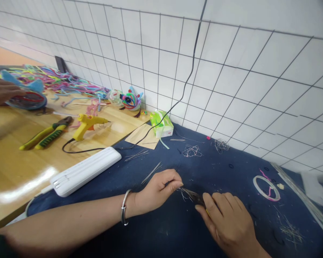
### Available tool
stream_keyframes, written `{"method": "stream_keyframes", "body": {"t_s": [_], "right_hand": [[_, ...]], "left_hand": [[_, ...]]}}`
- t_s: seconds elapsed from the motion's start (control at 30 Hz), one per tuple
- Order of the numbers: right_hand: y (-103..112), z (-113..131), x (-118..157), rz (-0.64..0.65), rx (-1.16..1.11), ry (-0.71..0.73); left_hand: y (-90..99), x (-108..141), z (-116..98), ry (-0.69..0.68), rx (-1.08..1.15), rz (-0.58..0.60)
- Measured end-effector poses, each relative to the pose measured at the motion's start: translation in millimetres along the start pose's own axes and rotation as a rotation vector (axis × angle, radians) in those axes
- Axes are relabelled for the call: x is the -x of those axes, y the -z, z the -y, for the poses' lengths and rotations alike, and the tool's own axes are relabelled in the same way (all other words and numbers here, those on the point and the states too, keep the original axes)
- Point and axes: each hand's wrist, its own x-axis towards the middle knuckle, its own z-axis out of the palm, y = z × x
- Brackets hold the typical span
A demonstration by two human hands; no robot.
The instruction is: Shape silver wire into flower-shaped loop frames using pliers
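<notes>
My left hand (156, 193), with a silver bangle at its wrist, is closed in a pinch on thin metal wire (185, 194). My right hand (230, 218) is wrapped round a pair of pliers (196, 197), whose dark jaws point left toward the left fingertips. A bit of yellow handle shows under the right fingers. The jaws meet the wire close to the left thumb; whether they are clamped on it I cannot tell. Both hands are above the dark blue cloth (164, 229). Straight wire pieces (151, 172) lie just behind the left hand.
Wire tangles (192, 151), a white ring (266, 188) and wire clippings (292, 231) lie on the cloth. Left are a white power bank (86, 172), yellow glue gun (87, 126), yellow-green pliers (47, 135) and pipe cleaners (67, 84). Another person's hand (2, 92) touches a blue craft piece (28, 100).
</notes>
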Motion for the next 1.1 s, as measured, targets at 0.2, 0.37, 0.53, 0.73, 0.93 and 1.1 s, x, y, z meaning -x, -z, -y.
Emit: {"method": "stream_keyframes", "body": {"t_s": [0.2,0.37,0.53,0.73,0.93,1.1], "right_hand": [[-0.8,-2.1,-0.7,0.035,-0.075,-0.042],[-1.7,-3.6,-2.2,0.041,-0.177,-0.074],[-0.7,-4.7,-2.0,0.027,-0.198,-0.066],[-0.6,-4.4,-0.9,0.076,-0.216,-0.074],[2.0,-1.9,-2.7,0.077,-0.21,-0.096],[3.9,-0.1,-4.4,0.059,-0.198,-0.089]], "left_hand": [[0.0,0.1,-0.3,0.004,0.004,-0.007],[1.1,0.3,0.8,-0.023,-0.016,-0.01],[1.5,0.1,0.3,-0.046,-0.011,-0.012],[0.6,0.7,0.4,-0.062,-0.018,-0.003],[-2.2,2.4,2.2,-0.079,-0.023,-0.026],[-4.2,2.6,1.2,-0.076,-0.024,-0.054]]}}
